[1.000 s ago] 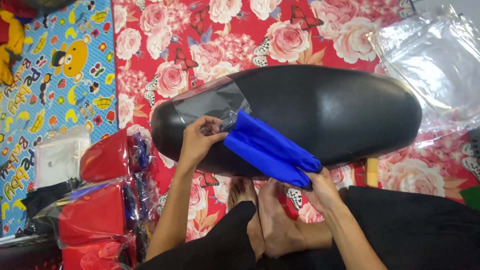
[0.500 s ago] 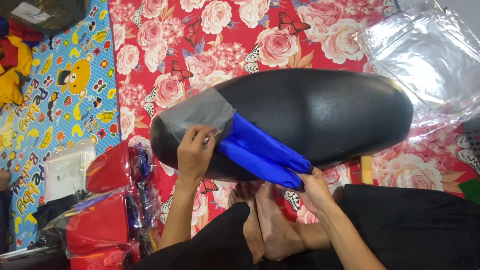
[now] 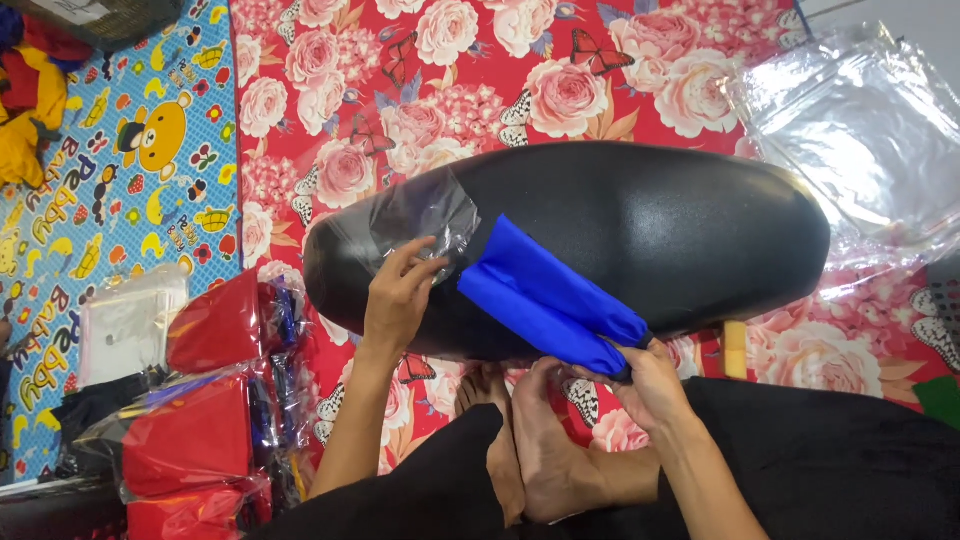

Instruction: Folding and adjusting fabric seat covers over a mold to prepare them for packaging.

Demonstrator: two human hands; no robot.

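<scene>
A long black padded seat [image 3: 650, 230] lies across a red flowered mat. A folded blue cloth [image 3: 545, 295] rests slantwise on its near side. My right hand [image 3: 650, 380] pinches the cloth's lower end at the seat's near edge. My left hand [image 3: 400, 295] presses on a clear plastic bag [image 3: 420, 215] that covers the seat's left end, its fingers gripping the bag's edge by the cloth's upper end. My bare feet [image 3: 530, 450] are crossed below the seat.
Bagged red and blue items [image 3: 210, 400] are stacked at the lower left beside a white packet [image 3: 125, 325]. A pile of clear plastic bags [image 3: 860, 130] lies at the upper right. A cartoon-print mat [image 3: 110, 200] covers the left, with a yellow garment [image 3: 25, 130] on it.
My left hand has pulled the clear bag further right along the seat toward the blue cloth. My right hand keeps its hold on the cloth's lower end. The view has shifted slightly.
</scene>
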